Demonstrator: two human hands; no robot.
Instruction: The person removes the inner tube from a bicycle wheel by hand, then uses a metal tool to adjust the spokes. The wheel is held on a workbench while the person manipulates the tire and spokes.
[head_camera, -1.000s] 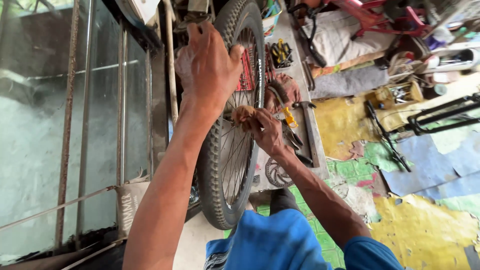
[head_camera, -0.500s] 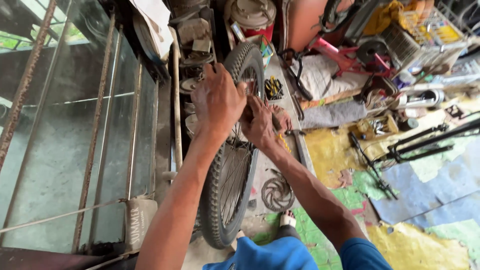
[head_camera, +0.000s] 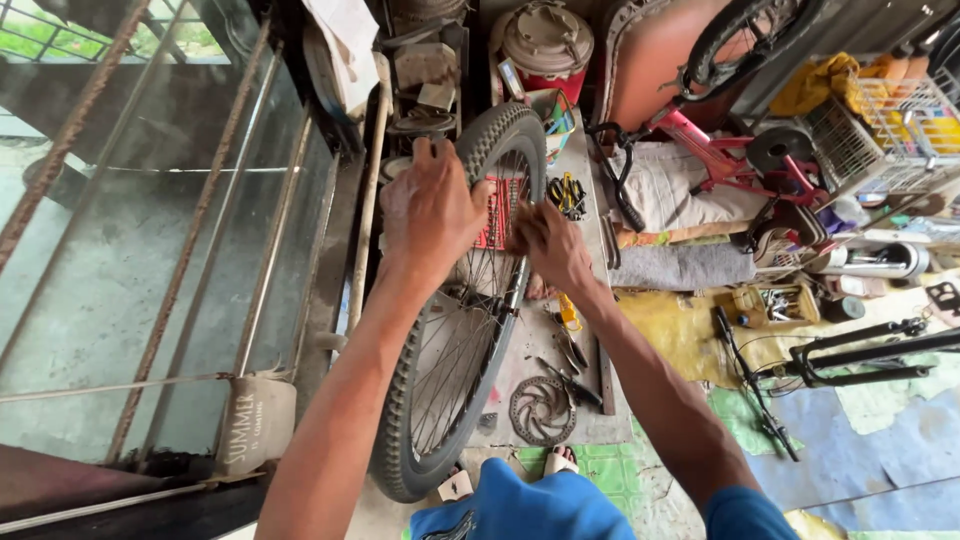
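Note:
A bicycle wheel (head_camera: 430, 410) with a black knobbly tyre and thin steel spokes stands upright in front of me. My left hand (head_camera: 430, 210) lies over the top of the tyre, fingers wrapped onto its tread. My right hand (head_camera: 550, 245) is at the rim on the wheel's right side, fingers pinched together among the spokes; what they pinch is hidden. A red box (head_camera: 497, 215) shows through the spokes between the two hands.
A brake disc (head_camera: 542, 410) and hand tools (head_camera: 570, 350) lie on the floor to the right of the wheel. A pink bicycle frame (head_camera: 715, 150), a black fork (head_camera: 870, 355), a wire basket (head_camera: 880, 130) and a rusty railing (head_camera: 180, 250) surround me.
The view has tilted up, showing more of the shop behind the wheel. My right hand has risen along the rim from near the hub side to beside my left hand.

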